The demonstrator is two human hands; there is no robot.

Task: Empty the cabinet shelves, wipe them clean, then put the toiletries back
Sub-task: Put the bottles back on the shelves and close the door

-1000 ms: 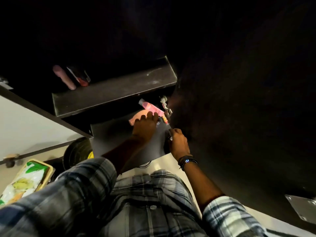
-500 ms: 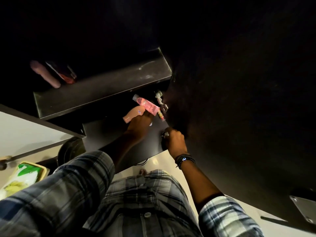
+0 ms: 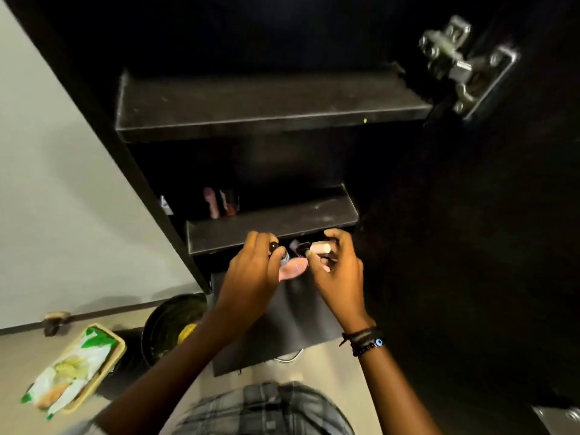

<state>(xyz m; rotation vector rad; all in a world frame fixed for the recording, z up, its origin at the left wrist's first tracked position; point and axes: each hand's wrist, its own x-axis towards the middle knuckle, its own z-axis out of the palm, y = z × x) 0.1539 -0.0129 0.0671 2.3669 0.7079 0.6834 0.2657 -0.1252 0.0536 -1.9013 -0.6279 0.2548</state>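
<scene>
A dark cabinet stands open with an upper shelf (image 3: 270, 120), a middle shelf (image 3: 270, 229) and a bottom shelf (image 3: 301, 309). My left hand (image 3: 251, 274) grips a small dark-capped bottle (image 3: 277, 251) and a pale pink tube (image 3: 293, 269) just under the middle shelf's front edge. My right hand (image 3: 337, 271) pinches a small cream-coloured stick (image 3: 320, 248) close beside it. A pink tube (image 3: 212, 205) and a red-tipped item (image 3: 230, 204) stand at the back left of the middle shelf. The space between my hands is dark and hard to read.
The cabinet door (image 3: 470, 215) hangs open on the right, with a metal hinge (image 3: 461, 64) at the top. A black bucket (image 3: 171, 324) sits on the floor left of the cabinet. Beside it lies a tray with green and white packets (image 3: 73, 368).
The view has tilted up, showing the upper shelf and hinge. Both hands have lifted from the bottom shelf to the middle shelf's edge, now holding small toiletries close together.
</scene>
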